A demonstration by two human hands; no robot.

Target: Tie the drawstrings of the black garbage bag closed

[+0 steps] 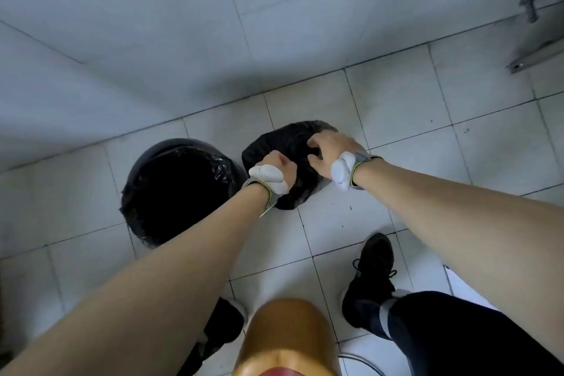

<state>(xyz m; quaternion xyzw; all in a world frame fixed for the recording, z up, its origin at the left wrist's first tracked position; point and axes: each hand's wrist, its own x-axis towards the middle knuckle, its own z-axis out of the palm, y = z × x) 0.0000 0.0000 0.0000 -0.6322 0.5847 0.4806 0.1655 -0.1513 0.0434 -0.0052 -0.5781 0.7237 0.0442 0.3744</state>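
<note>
Black plastic bunches under both hands: the garbage bag (290, 162) sits on the tiled floor (396, 131) just beside the lined bin (180, 189). The left hand (279, 166) fists its gathered top, likely steadying it, while the right hand (328, 151) claws nearby with fingers curled; drawstrings aren't visible.
</note>
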